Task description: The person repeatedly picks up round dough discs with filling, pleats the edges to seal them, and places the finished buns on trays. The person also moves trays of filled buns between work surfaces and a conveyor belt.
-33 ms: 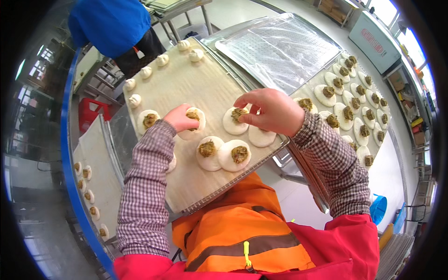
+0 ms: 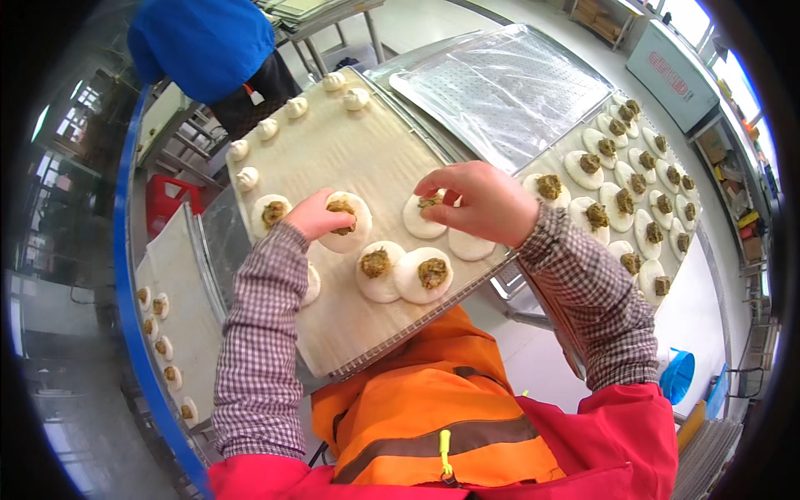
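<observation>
My left hand [image 2: 318, 217] is closed on a white dough round [image 2: 357, 237] topped with brown-green chopped filling, its thumb lying over the filling. The round looks slightly raised from the paper. Over another filled dough round [image 2: 414, 222], my right hand [image 2: 483, 200] curves with thumb and forefinger apart, the filling [image 2: 429, 201] showing between them. Whether the fingertips touch it I cannot tell. A bare dough round [image 2: 469, 245] lies under the right wrist. Two overlapping filled rounds [image 2: 423, 275] lie nearer me, and one more [image 2: 271, 214] sits left of my left hand.
Pleated buns [image 2: 356, 99] line the far edges of the papered tray [image 2: 333, 333]. At right, another tray [image 2: 542, 171] carries several filled rounds. Plastic film covers a metal tray [image 2: 500, 92] behind. A person in blue [image 2: 204, 50] stands far left; a red stool [image 2: 171, 200] is below.
The dough round in my left hand appears larger and a little higher. The whole view has shifted slightly; my right hand stays over the same round.
</observation>
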The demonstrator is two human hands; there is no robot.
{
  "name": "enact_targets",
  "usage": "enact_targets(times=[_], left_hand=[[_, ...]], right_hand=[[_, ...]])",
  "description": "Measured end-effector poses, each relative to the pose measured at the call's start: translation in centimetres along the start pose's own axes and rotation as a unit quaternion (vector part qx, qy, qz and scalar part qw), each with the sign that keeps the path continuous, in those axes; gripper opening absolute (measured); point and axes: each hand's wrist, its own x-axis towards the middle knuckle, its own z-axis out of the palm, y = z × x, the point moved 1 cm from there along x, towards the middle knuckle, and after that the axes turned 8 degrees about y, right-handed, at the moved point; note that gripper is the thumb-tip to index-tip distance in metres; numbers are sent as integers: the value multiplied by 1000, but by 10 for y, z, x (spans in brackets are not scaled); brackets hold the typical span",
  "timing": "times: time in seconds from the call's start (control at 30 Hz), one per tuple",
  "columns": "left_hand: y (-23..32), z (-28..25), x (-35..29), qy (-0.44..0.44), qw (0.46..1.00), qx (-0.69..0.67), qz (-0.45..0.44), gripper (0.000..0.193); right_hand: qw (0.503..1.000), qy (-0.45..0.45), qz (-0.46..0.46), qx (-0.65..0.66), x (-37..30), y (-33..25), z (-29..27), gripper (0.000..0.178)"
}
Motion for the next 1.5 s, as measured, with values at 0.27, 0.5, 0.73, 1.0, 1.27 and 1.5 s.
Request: enact_targets(times=[0.27, 0.5, 0.73, 1.0, 1.27, 1.5], left_hand=[[-46, 38, -150, 22, 779, -623, -69, 39], [-84, 70, -208, 149, 852, -501, 13, 30], [-110, 80, -232, 234, 945, -222, 47, 28], [-125, 64, -235, 106, 976, -186, 35, 34], [-151, 65, -237, 10, 833, -551, -39, 37], [-146, 71, -243, 79, 925, -371, -22, 32]], right_hand=[[959, -37, 80, 268, -5, -48, 108, 26], [972, -78, 79, 208, -40, -81, 153, 16], [979, -36, 21, 200, -65, -102, 191, 14], [983, -48, 9, 178, -73, -107, 210, 14], [986, -22, -60, 155, -74, -108, 212, 15], [977, -78, 31, 194, -78, -107, 220, 16]])
